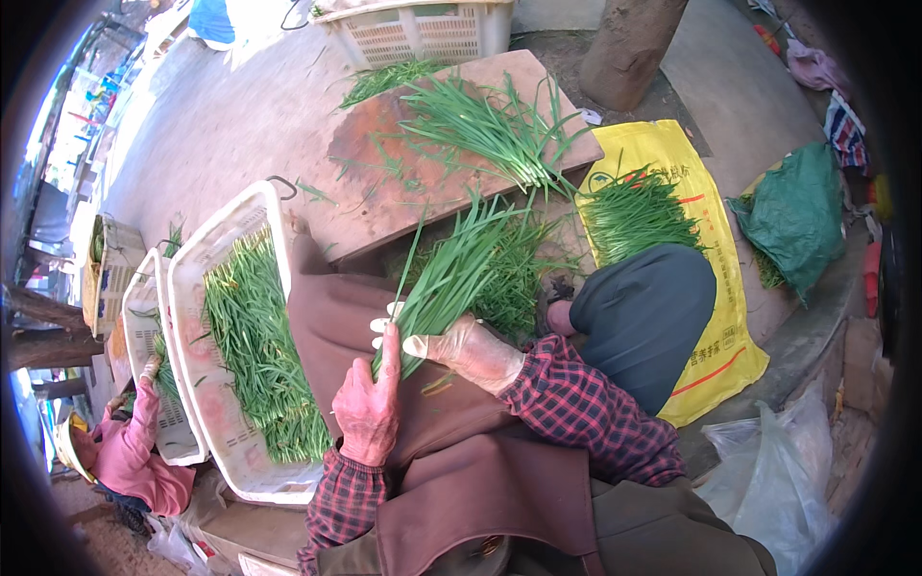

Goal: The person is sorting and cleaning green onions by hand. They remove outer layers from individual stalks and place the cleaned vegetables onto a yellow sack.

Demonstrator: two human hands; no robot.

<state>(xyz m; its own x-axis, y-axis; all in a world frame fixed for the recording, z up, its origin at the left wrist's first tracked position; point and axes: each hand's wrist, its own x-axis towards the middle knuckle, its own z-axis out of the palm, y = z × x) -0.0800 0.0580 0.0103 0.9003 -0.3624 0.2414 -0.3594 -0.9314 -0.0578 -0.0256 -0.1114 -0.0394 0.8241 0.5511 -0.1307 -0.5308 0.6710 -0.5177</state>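
Red and dark printing is carried by the yellow sack. Left of it, a leaf bundle is pinched by the gloved right hand; the left hand is held alongside, forefinger extended, any pinch unclear.

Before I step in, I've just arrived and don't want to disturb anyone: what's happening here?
The right hand holds a bunch of greens, with a finger of the left hand at its edge. More greens lie on the board and yellow sack and fill much of the near crate. A co-worker has a hand at another crate.
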